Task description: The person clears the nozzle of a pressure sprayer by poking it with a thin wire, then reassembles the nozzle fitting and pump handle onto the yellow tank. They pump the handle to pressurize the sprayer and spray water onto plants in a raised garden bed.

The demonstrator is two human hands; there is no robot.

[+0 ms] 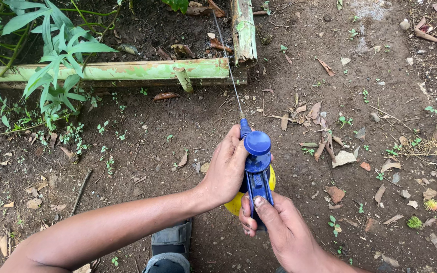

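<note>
The sprayer — a yellow bottle with a blue pump head and round blue cap — sits between both hands, low in the middle of the view, above bare soil. Its long axis runs away from the person: handle nearest the body, cap ahead of it, then a thin metal wand reaching on toward the corner of a garden bed edged with green stalks.

The left hand is wrapped around the bottle's left side near the cap, fingers curled onto it. The right hand grips the blue handle from behind — thumb laid along its top, fingers closed underneath. Both are clenched on the sprayer.

Leafy plants stand at the bed's left; dry leaves litter the ground to the right.
</note>
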